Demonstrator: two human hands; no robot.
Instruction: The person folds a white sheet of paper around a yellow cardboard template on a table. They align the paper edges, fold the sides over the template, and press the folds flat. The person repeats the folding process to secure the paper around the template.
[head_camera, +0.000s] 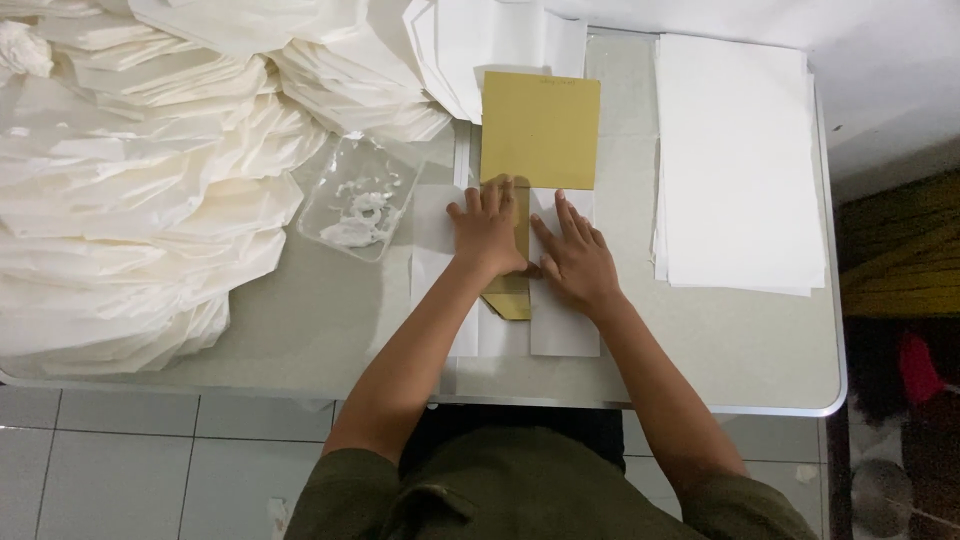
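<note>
While my fingers (497, 190) of the left hand (487, 230) lie flat and close together, they press on a white paper sheet (440, 250) that is folded over a gold card template (540, 130); they hold nothing, they only push down. My right hand (575, 262) is just beside it, also with flat, slightly spread fingers, pressing the other white flap (563, 330) on the right side of the card. Between my two hands a narrow strip of the gold card shows, and its pointed lower end (510, 305) comes out below my palms. The upper part of the card lies bare on the bench (740, 350), beyond my fingertips.

To the left, near my left hand, stands a clear plastic tray (325, 225) with white paste inside. Further left is a big heap of folded white paper pieces (130, 190). On the right, well apart from my hands, lies a neat stack of flat white sheets (735, 160).
</note>
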